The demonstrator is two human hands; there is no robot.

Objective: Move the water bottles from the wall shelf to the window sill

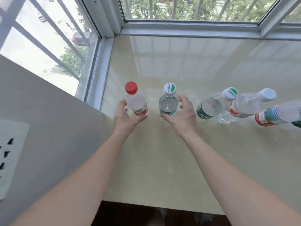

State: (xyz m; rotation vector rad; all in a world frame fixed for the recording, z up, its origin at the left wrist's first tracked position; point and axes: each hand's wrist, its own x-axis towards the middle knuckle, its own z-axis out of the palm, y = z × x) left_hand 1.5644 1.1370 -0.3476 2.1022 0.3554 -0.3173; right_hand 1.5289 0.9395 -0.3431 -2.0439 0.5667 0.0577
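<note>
The red-capped water bottle (136, 100) stands upright on the beige window sill (162, 152), near its left end. My left hand (125, 118) wraps it from the left and front, with fingers and thumb touching its lower body. Just to the right stands a green-labelled bottle (168, 103) with a white and green cap. My right hand (180, 115) curves around this bottle with fingers spread, and a gap shows between them and the bottle. Three more bottles (210, 106) (250, 103) (276, 116) stand in a row further right.
Window frames (187, 28) and glass close the sill at the back and on the left. A grey wall panel (48, 119) with a socket plate (9, 162) rises at the left. The sill's front edge (162, 204) drops to a dark floor.
</note>
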